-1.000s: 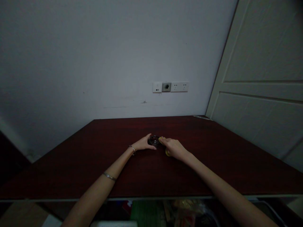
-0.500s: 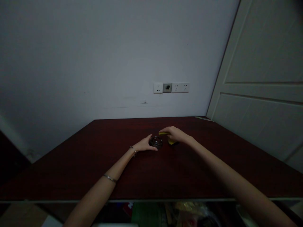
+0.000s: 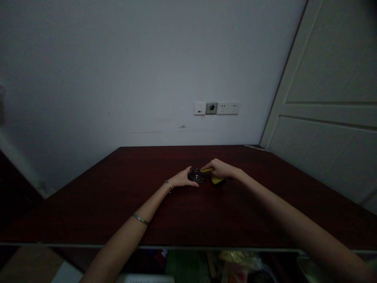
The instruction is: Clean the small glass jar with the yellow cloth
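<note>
A small round glass dish (image 3: 196, 175) stands near the middle of the dark red table (image 3: 253, 204). My left hand (image 3: 182, 179) curls round the dish's left side and steadies it. My right hand (image 3: 220, 169) is closed on a yellow object (image 3: 216, 180), perhaps a sponge, and presses its tip against the dish's right rim. Much of the yellow object is hidden under my fingers.
A white wall with a strip of sockets (image 3: 216, 108) rises behind the table. A pale panelled door (image 3: 330, 118) stands at the right. Below the table's near edge lie dim green and yellow packages (image 3: 206, 267).
My right hand lifted the yellow object off the table beside the dish, swung it back over the dish, and now has it at the rim. My left hand stayed on the dish.
</note>
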`<state>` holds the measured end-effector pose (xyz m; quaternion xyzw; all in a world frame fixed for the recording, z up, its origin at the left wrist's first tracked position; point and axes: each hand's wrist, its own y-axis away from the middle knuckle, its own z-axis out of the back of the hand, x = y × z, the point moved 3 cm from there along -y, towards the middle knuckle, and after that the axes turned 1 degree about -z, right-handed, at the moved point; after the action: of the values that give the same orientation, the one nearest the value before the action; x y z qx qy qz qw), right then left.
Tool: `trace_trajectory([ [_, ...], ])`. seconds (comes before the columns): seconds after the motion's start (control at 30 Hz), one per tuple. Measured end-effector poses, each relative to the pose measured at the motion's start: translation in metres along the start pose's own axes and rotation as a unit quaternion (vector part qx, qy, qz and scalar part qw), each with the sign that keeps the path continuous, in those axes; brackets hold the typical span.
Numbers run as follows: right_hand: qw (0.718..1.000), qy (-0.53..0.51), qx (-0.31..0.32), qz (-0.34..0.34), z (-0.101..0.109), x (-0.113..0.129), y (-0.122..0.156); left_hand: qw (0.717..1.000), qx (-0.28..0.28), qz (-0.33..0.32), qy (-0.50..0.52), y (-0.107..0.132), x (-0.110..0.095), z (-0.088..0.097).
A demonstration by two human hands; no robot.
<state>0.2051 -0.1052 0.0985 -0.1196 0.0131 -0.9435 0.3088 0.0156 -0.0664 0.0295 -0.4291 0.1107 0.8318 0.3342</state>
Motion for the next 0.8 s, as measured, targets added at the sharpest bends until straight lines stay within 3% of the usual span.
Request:
trace_trajectory([
  [0.07, 0.999, -0.031, 0.032, 0.015, 0.008, -0.005, -0.003, 1.0, -0.004, 0.003, -0.003, -0.001, 0.002, 0.0],
  [0.2, 0.999, 0.017, -0.042, 0.026, 0.017, -0.005, -0.016, 1.0, -0.012, -0.008, -0.004, -0.002, 0.003, -0.001],
  [0.37, 0.985, 0.101, -0.058, 0.129, 0.0, 0.023, -0.028, 0.996, 0.006, -0.09, 0.024, -0.002, -0.004, -0.003],
  [0.47, 0.972, 0.138, -0.037, 0.185, -0.011, 0.033, -0.03, 0.996, -0.01, -0.088, 0.014, -0.002, -0.003, -0.001],
  [0.63, 0.95, 0.205, -0.051, 0.228, -0.017, 0.032, -0.028, 0.996, -0.011, -0.085, 0.0, -0.004, 0.0, -0.001],
  [0.8, 0.943, 0.208, -0.081, 0.246, -0.021, 0.027, -0.028, 0.996, -0.008, -0.093, 0.003, -0.004, 0.0, -0.002],
])
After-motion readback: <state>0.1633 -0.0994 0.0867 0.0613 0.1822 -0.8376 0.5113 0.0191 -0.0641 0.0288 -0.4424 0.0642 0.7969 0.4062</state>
